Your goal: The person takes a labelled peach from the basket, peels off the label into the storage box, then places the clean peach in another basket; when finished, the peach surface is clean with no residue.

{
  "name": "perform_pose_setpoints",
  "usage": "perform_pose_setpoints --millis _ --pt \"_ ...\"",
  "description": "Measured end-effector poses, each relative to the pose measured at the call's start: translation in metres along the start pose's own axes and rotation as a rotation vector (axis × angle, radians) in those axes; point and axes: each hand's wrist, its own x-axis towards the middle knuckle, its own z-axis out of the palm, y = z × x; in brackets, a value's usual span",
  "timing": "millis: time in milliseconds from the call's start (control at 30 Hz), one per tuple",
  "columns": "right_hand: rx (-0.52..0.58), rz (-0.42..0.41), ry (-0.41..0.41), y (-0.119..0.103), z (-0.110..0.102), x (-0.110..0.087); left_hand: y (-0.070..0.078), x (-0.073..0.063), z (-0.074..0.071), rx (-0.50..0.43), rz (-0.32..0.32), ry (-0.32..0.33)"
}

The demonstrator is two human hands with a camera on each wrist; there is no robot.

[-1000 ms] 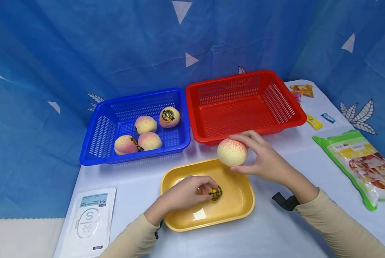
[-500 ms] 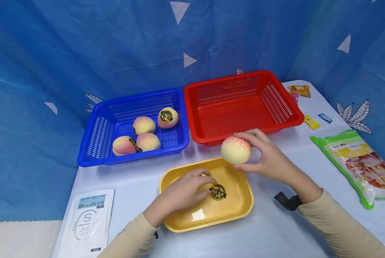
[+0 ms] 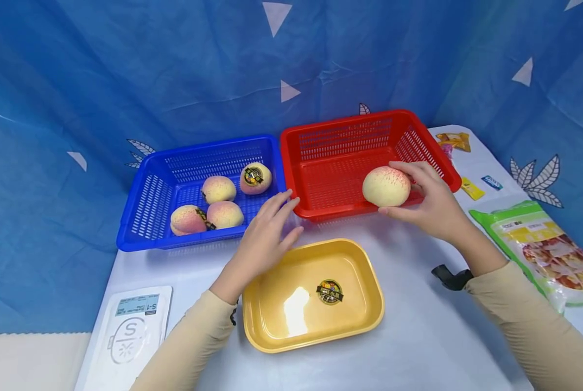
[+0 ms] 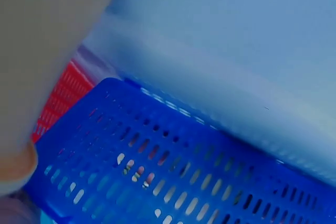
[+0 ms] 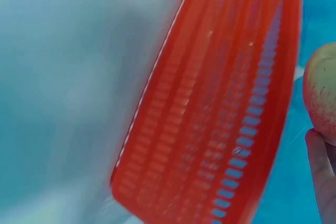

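My right hand point(image 3: 433, 203) grips a pale yellow peach point(image 3: 386, 187) speckled red, thumb below and fingers on the far side. In the head view that peach overlaps the front rim of the red basket point(image 3: 328, 213). The right wrist view catches the same peach point(image 5: 323, 93) at its right edge, level with the basket's rim. My left hand point(image 3: 267, 233) holds nothing; its fingers are spread at the front right corner of the blue basket point(image 3: 150, 241). Several peaches point(image 3: 226, 215) lie inside the blue basket. A yellow tray point(image 3: 316, 338) with a round black fruit sticker point(image 3: 329, 291) sits in front.
A white packet point(image 3: 130, 331) lies at front left. On the right are a green-edged food bag point(image 3: 555, 250), a yellow sachet point(image 3: 472, 188), a small blue packet point(image 3: 492, 182) and an orange wrapper point(image 3: 455, 141). A blue curtain point(image 3: 198, 70) hangs behind the baskets.
My right hand has carried the peach up and to the right, from above the tray to the red basket's front rim. My left hand has left the tray and moved up beside the blue basket.
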Motion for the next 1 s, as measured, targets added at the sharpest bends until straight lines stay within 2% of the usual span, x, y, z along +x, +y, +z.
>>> perform_pose_setpoints --millis 233,400,733,1000 --pt "-0.027 0.104 -0.027 0.025 -0.004 0.036 -0.006 0.015 0.006 0.064 -0.071 -0.052" --pt "-0.067 0.171 -0.115 0.042 -0.002 0.06 -0.007 0.02 0.01 0.074 -0.114 -0.082" --pt "-0.167 0.292 -0.306 0.068 0.005 0.101 -0.008 0.021 0.01 0.042 -0.123 -0.076" --pt "-0.159 0.386 -0.38 0.076 0.008 0.114 -0.008 0.022 0.01 0.026 -0.113 -0.072"
